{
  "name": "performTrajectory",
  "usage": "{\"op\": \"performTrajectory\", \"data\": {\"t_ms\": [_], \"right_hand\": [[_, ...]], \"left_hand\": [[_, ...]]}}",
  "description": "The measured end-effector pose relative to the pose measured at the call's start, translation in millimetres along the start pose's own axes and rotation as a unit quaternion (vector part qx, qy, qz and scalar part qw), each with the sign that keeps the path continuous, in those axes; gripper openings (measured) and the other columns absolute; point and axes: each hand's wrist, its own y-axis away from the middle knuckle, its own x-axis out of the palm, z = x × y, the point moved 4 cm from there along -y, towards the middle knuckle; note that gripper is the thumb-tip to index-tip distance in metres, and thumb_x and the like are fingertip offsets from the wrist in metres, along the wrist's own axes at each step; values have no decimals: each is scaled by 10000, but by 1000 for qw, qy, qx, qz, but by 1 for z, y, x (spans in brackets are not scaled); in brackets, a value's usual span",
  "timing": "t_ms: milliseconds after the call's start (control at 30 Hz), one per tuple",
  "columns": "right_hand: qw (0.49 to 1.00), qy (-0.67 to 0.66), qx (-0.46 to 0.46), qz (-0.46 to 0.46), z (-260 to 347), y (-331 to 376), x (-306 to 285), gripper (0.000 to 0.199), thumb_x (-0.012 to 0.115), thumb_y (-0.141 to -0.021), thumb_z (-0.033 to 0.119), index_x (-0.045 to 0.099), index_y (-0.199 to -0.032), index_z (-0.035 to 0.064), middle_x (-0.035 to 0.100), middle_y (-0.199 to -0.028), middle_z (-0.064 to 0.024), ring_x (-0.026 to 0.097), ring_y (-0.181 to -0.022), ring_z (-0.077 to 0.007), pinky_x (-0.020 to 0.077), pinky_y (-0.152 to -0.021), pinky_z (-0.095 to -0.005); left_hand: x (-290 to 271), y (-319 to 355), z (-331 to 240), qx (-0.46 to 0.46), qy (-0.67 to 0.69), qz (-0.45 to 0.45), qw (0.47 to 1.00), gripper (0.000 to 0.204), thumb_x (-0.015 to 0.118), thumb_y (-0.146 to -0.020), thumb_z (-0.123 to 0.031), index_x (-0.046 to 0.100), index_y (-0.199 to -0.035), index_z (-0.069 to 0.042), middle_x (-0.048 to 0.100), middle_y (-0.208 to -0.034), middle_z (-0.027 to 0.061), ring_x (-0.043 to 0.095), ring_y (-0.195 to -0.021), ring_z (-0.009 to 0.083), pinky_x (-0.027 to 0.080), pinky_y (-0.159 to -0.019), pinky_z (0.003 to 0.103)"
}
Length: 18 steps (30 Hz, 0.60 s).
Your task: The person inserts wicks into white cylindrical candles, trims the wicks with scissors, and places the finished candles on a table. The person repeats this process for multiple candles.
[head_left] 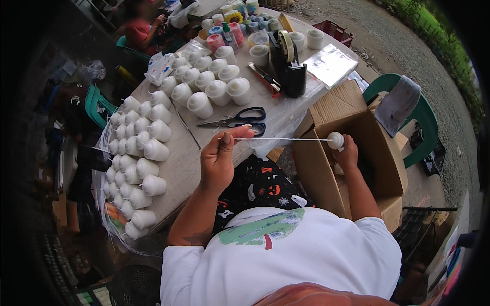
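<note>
My right hand (348, 154) grips a small white candle (336, 139) with a swirled top, held over the open cardboard box. From that candle a white wick (286, 138) runs taut to my left hand (223, 153), where thumb and fingers pinch its other end. Just beyond my left hand lie scissors (237, 120) with dark blue handles, on the table. Several white cup-shaped candles (208, 84) with swirled tops stand in rows behind them. More white candles (154, 150) lie on their sides, stacked along the table's left edge with wicks trailing over it.
The cardboard box (326, 186) stands right of my legs, beside a green chair (426, 127) with a cloth on it. A black tape dispenser (292, 71), a utility knife (264, 76) and painted candles (235, 30) occupy the far table. Another person (140, 33) sits at the far left.
</note>
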Motion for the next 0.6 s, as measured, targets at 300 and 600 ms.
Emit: {"op": "performTrajectory", "data": {"t_ms": [300,600], "right_hand": [[948,-172,-5,268,163,-8,-94,317,688,-827,119,612,-1116,14,645,-984,-114,626,-954,-253,488,-794,-299],[815,-505,-78,272,246,17,-34,101,610,-920,79,623,-982,-1,605,-798,13,536,-708,-61,444,-666,-203]], "left_hand": [[10,-3,18,-64,-30,79,994,320,396,-1023,-175,553,-1246,-8,615,-1197,79,539,-1123,136,367,-1005,277],[-4,-17,27,-91,11,129,987,404,359,-1028,-154,382,-1415,-41,360,-1477,106,293,-1380,169,249,-1107,296]]}}
